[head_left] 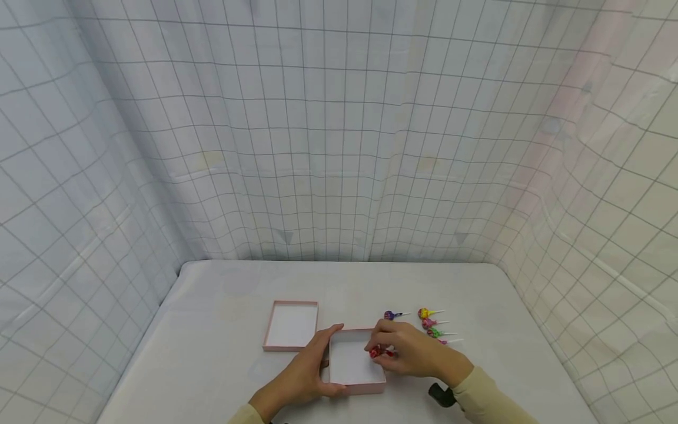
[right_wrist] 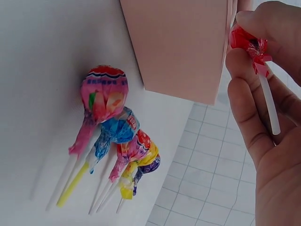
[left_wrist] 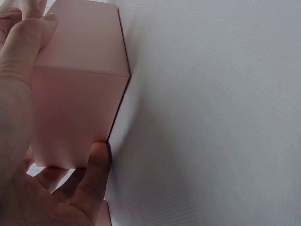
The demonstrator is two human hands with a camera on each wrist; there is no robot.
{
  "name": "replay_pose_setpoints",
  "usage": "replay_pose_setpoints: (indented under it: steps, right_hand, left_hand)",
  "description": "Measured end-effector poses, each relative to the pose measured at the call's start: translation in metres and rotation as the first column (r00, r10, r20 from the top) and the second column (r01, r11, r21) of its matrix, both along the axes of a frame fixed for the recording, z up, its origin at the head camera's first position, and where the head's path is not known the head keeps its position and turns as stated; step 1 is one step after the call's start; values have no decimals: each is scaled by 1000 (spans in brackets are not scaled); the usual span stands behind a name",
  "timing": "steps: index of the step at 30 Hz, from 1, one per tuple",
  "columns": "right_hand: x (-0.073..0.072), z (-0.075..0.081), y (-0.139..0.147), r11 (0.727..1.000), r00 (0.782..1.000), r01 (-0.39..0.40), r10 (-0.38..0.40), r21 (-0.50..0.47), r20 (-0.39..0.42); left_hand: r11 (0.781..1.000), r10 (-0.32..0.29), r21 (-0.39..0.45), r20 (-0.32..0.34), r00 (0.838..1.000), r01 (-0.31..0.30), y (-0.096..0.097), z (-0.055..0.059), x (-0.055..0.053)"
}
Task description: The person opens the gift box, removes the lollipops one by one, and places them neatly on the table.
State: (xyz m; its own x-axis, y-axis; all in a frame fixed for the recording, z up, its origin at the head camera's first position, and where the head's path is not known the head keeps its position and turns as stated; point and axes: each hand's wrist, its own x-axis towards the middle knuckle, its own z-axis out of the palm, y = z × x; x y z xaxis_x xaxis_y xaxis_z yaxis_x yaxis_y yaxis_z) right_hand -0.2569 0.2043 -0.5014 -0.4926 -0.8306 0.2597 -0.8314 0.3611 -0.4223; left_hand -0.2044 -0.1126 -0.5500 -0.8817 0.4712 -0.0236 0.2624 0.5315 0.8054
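A pink box [head_left: 365, 388] with a white inside stands on the table, its top uncovered. My left hand [head_left: 304, 371] grips it from the left, thumb at the near side and fingers toward the far side. In the left wrist view, the fingers lie against the pink wall [left_wrist: 75, 108]. Over the box's right edge, my right hand [head_left: 410, 350] pinches a lollipop [right_wrist: 247, 40] in a red wrapper between thumb and fingers. Its white stick [right_wrist: 269, 103] points back toward the palm. The red head overlaps the box's inside in the head view.
Right of the box lie several wrapped lollipops, among them a purple one [head_left: 389, 315], a yellow one [head_left: 424, 313] and a green one [head_left: 434, 333]. A shallow pink-edged lid [head_left: 291, 327] lies left behind the box. Gridded white curtains [head_left: 339, 147] enclose the table.
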Motion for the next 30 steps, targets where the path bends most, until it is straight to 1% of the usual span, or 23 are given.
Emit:
replay_pose_setpoints:
  steps: [7,10,16,23,28,30]
  right_hand:
    - [3,1,10,999,1000,10,-11,-33,-29]
    - [4,0,15,999,1000,24,-24,-37,-12]
    - [6,-1,24,997,998,66,-66,-35,10]
    - [10,-3,34,994,995,98,-97,-50,14]
    - [11,-7,42,990,992,124,-121,-65,44]
    - [12,-9,47,988,990,133,-131,-72,44]
  left_hand:
    - [1000,-5,2,-10,1000,5,0,-1,0]
    - [1000,-9,10,-24,1000,10,0,-1,0]
    - [1000,-11,17,-31,999,12,0,-1,1]
    - [1000,-7,24,-18,1000,7,-1,-2,0]
    - [999,-11,32,-23,1000,12,0,-1,0]
    - [999,-12,35,-19,1000,12,0,-1,1]
